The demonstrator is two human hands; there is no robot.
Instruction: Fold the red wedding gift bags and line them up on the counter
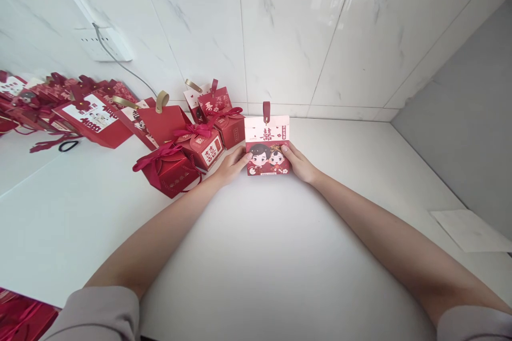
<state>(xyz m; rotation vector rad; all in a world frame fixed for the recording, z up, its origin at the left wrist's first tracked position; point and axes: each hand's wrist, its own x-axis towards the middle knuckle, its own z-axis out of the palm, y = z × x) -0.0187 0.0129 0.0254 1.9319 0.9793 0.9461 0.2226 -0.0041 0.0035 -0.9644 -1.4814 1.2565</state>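
left hand (235, 165) and right hand (301, 164) both hold the red-and-white gift box (266, 161) by its sides, thumbs on the front, box upright between them, strap (266, 112) standing up above; can't tell if its base touches the white table (276, 256). for a good hold, probably keep both grips level and light so the walls don't buckle, thumbs near the edges, left hand clear of the red ribboned boxes (193, 155) just beside its outer side.

the box (267, 162) hides most fingers of the left hand (235, 164) and right hand (301, 164), and red packaging (22, 317) at near left is cropped.
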